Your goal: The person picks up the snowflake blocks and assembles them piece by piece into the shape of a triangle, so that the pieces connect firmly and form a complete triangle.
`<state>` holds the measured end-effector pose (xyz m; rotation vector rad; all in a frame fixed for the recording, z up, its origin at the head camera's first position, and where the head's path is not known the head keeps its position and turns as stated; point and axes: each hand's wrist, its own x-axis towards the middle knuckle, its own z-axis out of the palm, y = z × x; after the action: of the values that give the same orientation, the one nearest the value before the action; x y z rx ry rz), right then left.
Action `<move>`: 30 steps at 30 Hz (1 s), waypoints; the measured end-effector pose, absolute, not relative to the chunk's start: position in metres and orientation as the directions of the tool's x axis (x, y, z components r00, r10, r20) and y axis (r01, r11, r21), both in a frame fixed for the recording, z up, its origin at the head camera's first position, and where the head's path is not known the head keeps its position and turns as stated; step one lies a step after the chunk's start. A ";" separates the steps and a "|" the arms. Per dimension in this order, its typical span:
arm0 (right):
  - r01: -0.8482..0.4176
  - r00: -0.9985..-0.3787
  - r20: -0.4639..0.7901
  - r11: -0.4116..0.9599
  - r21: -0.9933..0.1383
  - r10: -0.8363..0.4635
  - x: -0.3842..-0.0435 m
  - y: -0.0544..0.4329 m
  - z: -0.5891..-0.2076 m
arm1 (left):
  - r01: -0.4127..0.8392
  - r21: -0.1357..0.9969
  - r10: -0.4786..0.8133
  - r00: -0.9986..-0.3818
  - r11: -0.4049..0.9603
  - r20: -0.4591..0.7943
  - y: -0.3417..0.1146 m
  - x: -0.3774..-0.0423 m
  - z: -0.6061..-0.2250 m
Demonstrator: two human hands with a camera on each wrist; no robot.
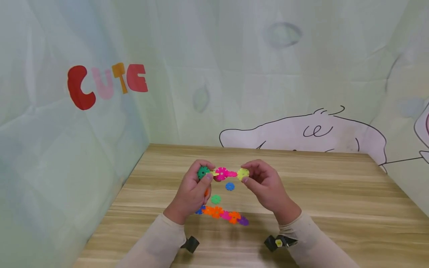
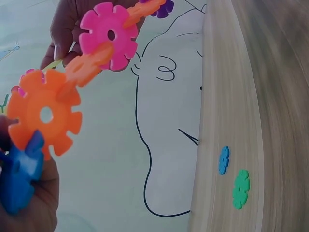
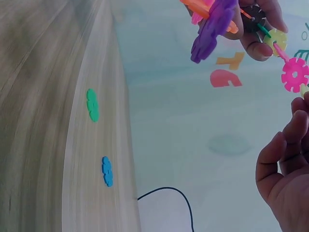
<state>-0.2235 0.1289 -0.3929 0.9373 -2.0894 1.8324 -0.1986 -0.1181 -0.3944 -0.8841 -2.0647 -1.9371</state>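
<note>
My left hand (image 1: 191,190) pinches the green disc (image 1: 203,172) at one end of a row of notched plastic snowflake discs. From it the row runs through yellow and pink discs (image 1: 221,174) to a yellow disc (image 1: 243,174), pinched between thumb and fingers of my right hand (image 1: 268,188). A second stretch of blue, orange, pink and purple discs (image 2: 108,36) hangs off the left hand's side, held up in the air and ending in a purple disc (image 3: 215,31). The left palm hides where the two stretches meet.
A loose blue disc (image 1: 229,186) and a loose green disc (image 1: 216,199) lie on the wooden table (image 1: 335,208) beyond the hanging stretch. Behind the table stands a pale printed backdrop (image 1: 234,93); coloured letters mark its left side.
</note>
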 end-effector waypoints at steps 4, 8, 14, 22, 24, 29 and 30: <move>-0.584 -0.775 0.543 0.037 -0.811 -0.323 -0.224 0.128 -0.393 | 0.515 0.857 0.292 -0.818 -0.011 0.495 -0.119 -0.197 -0.394; -0.579 -0.778 0.533 0.048 -0.814 -0.332 -0.222 0.128 -0.393 | 0.510 0.860 0.292 -0.822 -0.005 0.489 -0.119 -0.197 -0.394; -0.577 -0.775 0.534 0.034 -0.816 -0.337 -0.221 0.124 -0.395 | 0.511 0.859 0.297 -0.820 -0.008 0.490 -0.119 -0.196 -0.396; -0.603 -0.749 0.564 0.006 -0.798 -0.348 -0.221 0.121 -0.401 | 0.509 0.861 0.308 -0.820 0.007 0.482 -0.120 -0.196 -0.396; -0.599 -0.751 0.562 -0.001 -0.801 -0.347 -0.222 0.122 -0.401 | 0.511 0.860 0.312 -0.818 0.006 0.484 -0.119 -0.197 -0.395; -0.586 -0.765 0.555 -0.003 -0.810 -0.326 -0.223 0.124 -0.399 | 0.511 0.860 0.319 -0.818 0.022 0.478 -0.118 -0.199 -0.396; -0.588 -0.766 0.555 0.003 -0.809 -0.324 -0.223 0.124 -0.398 | 0.506 0.862 0.318 -0.822 0.027 0.473 -0.118 -0.199 -0.396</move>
<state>-0.2228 0.1241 -0.3984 0.9598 -2.0635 1.8468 -0.1993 -0.1182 -0.3959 -0.8679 -2.1393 -1.9052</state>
